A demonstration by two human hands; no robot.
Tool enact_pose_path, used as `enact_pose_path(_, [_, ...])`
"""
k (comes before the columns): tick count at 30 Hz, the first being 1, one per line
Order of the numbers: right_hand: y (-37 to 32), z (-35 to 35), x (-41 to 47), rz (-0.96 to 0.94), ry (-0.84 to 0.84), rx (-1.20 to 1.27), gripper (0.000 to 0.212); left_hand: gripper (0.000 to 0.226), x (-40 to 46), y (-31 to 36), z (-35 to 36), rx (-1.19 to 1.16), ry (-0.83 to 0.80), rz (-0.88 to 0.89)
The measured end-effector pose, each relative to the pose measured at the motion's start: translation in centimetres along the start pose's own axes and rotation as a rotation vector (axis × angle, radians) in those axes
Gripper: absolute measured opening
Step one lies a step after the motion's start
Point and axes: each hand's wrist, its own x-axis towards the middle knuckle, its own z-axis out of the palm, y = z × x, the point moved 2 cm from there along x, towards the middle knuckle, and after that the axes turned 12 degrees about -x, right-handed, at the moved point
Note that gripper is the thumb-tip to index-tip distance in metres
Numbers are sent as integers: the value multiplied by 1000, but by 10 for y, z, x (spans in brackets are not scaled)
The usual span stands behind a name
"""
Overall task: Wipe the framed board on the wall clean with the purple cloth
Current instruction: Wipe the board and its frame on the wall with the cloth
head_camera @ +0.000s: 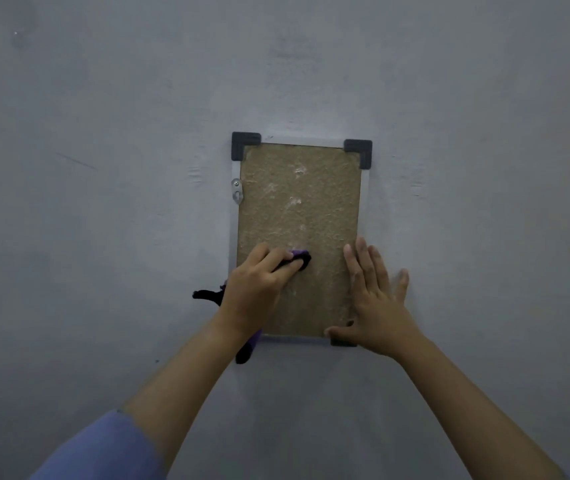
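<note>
Left hand (pixel 255 282) at about 7 o'clock on the framed board (pixel 299 237), grip closed around the purple cloth (pixel 300 255); a bunched bit pokes out past the fingertips onto the brown panel, and dark loose ends hang out at the wrist side, one at 9 o'clock of the hand, one below the board's bottom-left corner. Board hangs on the grey wall (pixel 103 168), a bit tilted. Metal hanger clip (pixel 237 192) on the left frame edge, roughly 10 o'clock. Pale smudges (pixel 294 199) run down the panel's middle, from near the top toward the cloth; those look like the remaining work.

Right hand (pixel 377 306) flat and open, holding nothing, palm pressed on the lower-right frame edge, thumb along the bottom rail by the dark corner cap (pixel 343 342).

Doing the step well: keep the right hand bracing so the board doesn't swing, press the cloth flat, stroke upward toward 12 o'clock through the smudges, overlap passes.

Edges: dark corner caps at 11 and 1 o'clock stand proud and could catch the cloth; same for the clip. Room: bare wall all round, upper panel unobstructed; the lower-right strip is covered by the bracing hand and would need it shifted.
</note>
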Motion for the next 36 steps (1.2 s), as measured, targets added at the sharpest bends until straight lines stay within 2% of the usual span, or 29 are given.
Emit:
enact_pose_path(3, [5, -13, 2, 5, 24, -21, 133, 28, 1, 0, -1, 6, -2, -8])
enact_pose_path(11, [9, -35, 24, 53, 38, -126, 146, 27, 19, -10, -13, 50, -50, 48])
enact_pose_path(14, [7, -34, 23, 57, 30, -130, 145, 31, 29, -27, -29, 69, 27, -10])
enact_pose_path(17, [6, -35, 24, 55, 29, -112, 144, 22, 34, -43, -39, 83, 89, -62])
enact_pose_path(24, [5, -34, 24, 69, 19, -92, 144, 16, 66, -25, -20, -126, 269, -277])
enact_pose_path(29, [4, -37, 22, 72, 10, -73, 144, 17, 45, -19, -18, -87, 26, -15])
enact_pose_path(31, [4, -37, 22, 73, 10, -78, 144, 24, 39, -26, -22, -52, -6, 20])
enact_pose_path(36, [4, -36, 23, 79, 5, -64, 144, 19, 61, -31, -29, -46, 221, -168])
